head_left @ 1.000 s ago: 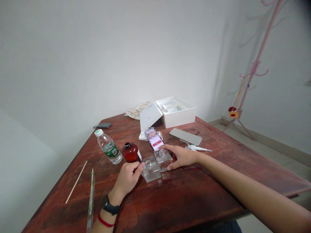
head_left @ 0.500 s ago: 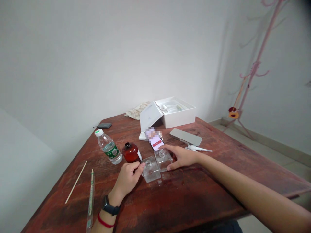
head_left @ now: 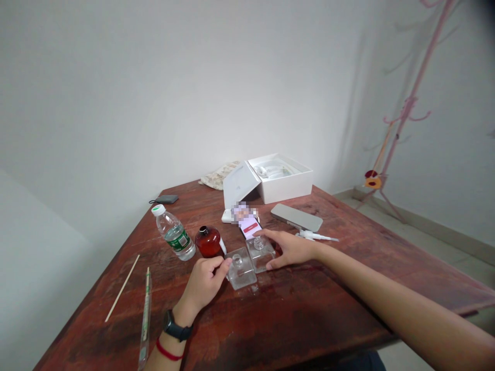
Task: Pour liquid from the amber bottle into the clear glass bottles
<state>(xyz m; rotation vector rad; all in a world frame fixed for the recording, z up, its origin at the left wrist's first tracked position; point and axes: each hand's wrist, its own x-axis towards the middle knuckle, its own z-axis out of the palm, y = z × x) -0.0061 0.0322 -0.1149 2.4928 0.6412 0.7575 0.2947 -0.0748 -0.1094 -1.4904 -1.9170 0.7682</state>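
Observation:
Two clear square bottles with open necks stand side by side on the dark red wooden table. At the left bottle, my left hand has its fingers curled in and its thumb against the near left side. My right hand spans the right bottle, with the index finger over its back and the thumb at its front right corner. Just behind the left bottle is an open-topped round amber bottle. A phone with a lit screen lies behind the right bottle.
A water bottle stands left of the amber one. Near the left edge lie a thin stick and wrapped chopsticks. To the right are a white pump top and a grey flat case. An open white box sits behind.
Both hands keep their places at the two clear bottles. The whole view has shifted very slightly; nothing on the table has visibly moved.

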